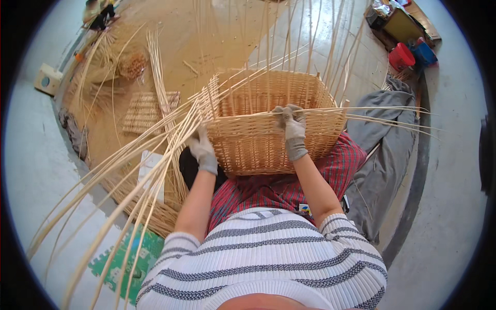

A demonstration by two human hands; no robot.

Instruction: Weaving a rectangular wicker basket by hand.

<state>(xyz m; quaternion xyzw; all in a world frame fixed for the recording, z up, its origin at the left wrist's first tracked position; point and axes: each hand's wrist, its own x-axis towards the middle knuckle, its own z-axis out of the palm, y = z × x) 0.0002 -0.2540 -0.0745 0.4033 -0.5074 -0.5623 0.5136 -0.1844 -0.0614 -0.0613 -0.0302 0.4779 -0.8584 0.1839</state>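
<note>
Resting toward the plaid cloth's point(342, 161) far edge, the basket point(253, 150) is presumably gaining support; fingers of the right hand point(294, 128) are clamping its rim; the left hand point(203, 151) is blurring beside a corner, finger closure indeterminable.

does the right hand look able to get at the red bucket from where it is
Probably not: the right hand is on the basket, and the red bucket stands well away to the right, past the grey cloth.

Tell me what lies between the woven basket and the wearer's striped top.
In the head view, a red checked cloth over the lap lies between the woven basket and the striped top.
</note>
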